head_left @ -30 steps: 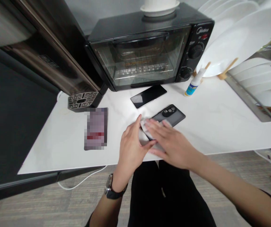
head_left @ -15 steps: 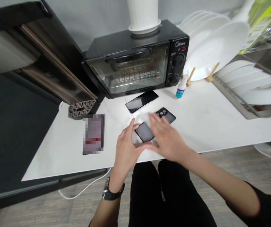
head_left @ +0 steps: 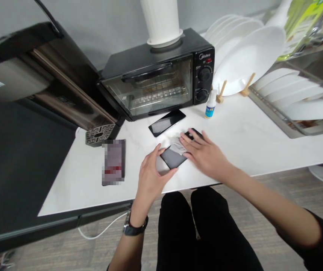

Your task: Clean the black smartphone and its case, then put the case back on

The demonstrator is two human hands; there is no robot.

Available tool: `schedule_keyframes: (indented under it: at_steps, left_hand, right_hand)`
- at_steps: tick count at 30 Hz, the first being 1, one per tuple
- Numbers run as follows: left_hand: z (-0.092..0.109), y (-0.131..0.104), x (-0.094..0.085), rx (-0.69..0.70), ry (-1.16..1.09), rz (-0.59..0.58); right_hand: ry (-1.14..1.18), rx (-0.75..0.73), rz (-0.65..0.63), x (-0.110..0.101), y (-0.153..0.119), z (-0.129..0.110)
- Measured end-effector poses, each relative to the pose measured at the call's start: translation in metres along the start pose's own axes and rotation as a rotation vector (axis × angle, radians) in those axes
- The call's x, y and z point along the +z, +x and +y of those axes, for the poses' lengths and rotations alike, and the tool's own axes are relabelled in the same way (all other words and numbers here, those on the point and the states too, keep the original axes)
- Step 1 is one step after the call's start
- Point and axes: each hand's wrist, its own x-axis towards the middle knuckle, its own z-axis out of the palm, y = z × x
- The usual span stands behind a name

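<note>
- Nearest the camera, the person's black-clad legs (head_left: 200, 229) sit under the near edge of the white desk (head_left: 263, 139), and a white cable (head_left: 102, 230) trails over the floor to the left of them.
- The left hand (head_left: 151, 175), a watch (head_left: 134, 227) on its wrist, grips the near-left end of a dark phone (head_left: 174, 157) between thumb and fingers; the phone lies flat on the desk, angled from near-left to far-right.
- The right hand (head_left: 203, 154) lies spread, palm down, over the far-right part of that phone, fingers pressing a pale cloth (head_left: 178, 146) against it (only a small fold of the cloth shows past the fingertips, so its full shape cannot be told).
- Left of the hands, well apart from them, lies a second phone with a blurred screen (head_left: 113, 162).
- Just beyond the hands, a third phone with a glossy black screen (head_left: 167, 122) lies face up, apart from the held one.
- Right of it, a small white bottle with a blue label (head_left: 210, 107) stands upright.
- At the far left sits a dark machine with a perforated drip tray (head_left: 99, 133).
- Behind the glossy phone stands a black toaster oven (head_left: 158, 81), door closed, with a white ribbed vessel (head_left: 161, 20) on top.
- Far right, white plates (head_left: 248, 56) lean in a wooden rack, beside a dish rack holding more plates (head_left: 296, 98).
</note>
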Motion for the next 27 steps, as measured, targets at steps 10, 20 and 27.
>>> schedule_keyframes:
  at_steps: [10, 20, 27]
  left_hand:
    - [0.018, 0.009, -0.023, 0.042, -0.059, -0.091]
    - [0.023, 0.046, -0.021, -0.066, 0.260, -0.039]
    - [0.015, 0.081, -0.022, 0.047, 0.580, 0.057]
  right_hand:
    - [0.149, 0.269, 0.354, -0.019, -0.021, 0.029]
    - [0.186, 0.198, 0.438, -0.020, -0.024, 0.027]
    - [0.248, 0.453, 0.442, -0.027, -0.027, 0.024]
